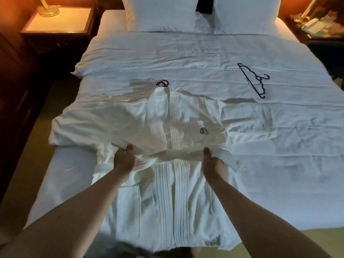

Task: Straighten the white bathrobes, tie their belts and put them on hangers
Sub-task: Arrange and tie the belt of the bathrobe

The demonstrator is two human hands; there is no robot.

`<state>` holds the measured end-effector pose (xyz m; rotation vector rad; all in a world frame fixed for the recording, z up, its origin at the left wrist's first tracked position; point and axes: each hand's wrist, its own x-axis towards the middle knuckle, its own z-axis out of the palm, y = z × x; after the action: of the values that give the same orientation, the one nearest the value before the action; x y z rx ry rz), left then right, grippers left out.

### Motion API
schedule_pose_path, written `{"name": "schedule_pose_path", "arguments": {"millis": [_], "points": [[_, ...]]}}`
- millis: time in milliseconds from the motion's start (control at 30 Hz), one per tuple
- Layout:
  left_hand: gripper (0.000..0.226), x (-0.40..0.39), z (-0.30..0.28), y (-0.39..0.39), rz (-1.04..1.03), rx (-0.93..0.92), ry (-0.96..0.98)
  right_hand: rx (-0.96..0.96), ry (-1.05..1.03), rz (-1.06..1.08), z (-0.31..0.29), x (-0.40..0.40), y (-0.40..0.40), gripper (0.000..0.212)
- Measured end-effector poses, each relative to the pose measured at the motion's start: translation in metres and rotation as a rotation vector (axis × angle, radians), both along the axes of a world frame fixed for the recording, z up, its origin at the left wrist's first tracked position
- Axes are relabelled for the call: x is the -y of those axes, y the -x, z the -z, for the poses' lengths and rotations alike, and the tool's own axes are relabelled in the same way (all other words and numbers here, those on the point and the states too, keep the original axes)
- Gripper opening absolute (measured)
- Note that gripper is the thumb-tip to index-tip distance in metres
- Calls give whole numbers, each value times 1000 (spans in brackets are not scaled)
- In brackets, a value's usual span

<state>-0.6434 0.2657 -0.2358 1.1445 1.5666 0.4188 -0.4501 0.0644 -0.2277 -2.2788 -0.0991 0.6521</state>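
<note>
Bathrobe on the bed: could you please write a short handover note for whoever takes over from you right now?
Left hand and right hand each grip an end of the belt, pulled across the waist of the bathrobe.
The bathrobe lies flat and closed on the bed, with a hook showing at its collar.
A spare hanger lies on the bed to the right.
Done: robe straightened, belt crossed.
Left: finish the knot and hang the robe; no other robe is in view.

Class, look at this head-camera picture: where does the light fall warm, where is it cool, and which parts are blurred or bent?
Head view: warm glow on the left nightstand and bathrobe; cooler bluish white on the duvet; the right nightstand is blurred; the bed's edges bow from the wide lens.
</note>
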Motion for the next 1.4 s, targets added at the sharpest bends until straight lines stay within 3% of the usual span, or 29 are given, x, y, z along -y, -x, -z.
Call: {"name": "schedule_pose_path", "arguments": {"millis": [100, 167, 233, 333, 433, 567, 633, 700, 800, 933, 1067, 1133, 1300, 1400], "points": [[32, 14, -10, -18, 141, 77, -70, 27, -71, -250, -2, -16, 13, 78], [27, 17, -11, -26, 271, 52, -101, 69, -87, -374, -5, -25, 20, 72], [43, 16, -4, -28, 448, -92, -126, 111, -161, -438, -7, -32, 25, 73], [53, 14, 4, -25, 641, -349, -135, 79, -192, -501, -9, -39, 32, 43], [40, 13, 11, -22, 611, -265, -66, -29, -199, -560, -16, -43, 37, 34], [36, -2, 7, -21, 269, -158, -16, -26, -17, -696, -9, -29, 32, 28], [38, -6, 3, -20, 126, -160, -23, -62, 56, -692, -3, -19, 27, 28], [35, -4, 3, -20, 126, -139, -59, -115, 67, -630, -4, -15, 27, 27], [30, 8, 0, -22, 276, -129, -198, -143, -16, -481, -9, -27, 27, 41], [27, 24, -14, -37, 520, 3, -360, -131, -24, -422, -15, -53, 21, 27], [13, 33, -30, -47, 798, 8, -484, -90, -49, -422, -27, -63, 18, 17], [6, 36, -33, -51, 837, 3, -484, -225, -157, -364, -30, -65, 19, 7], [16, 39, -34, -52, 854, -46, -569, -688, -509, -397, -46, -59, 18, 20], [22, 40, -39, -51, 919, 13, -491, -797, -512, -276, -50, -62, 17, 24]]}}
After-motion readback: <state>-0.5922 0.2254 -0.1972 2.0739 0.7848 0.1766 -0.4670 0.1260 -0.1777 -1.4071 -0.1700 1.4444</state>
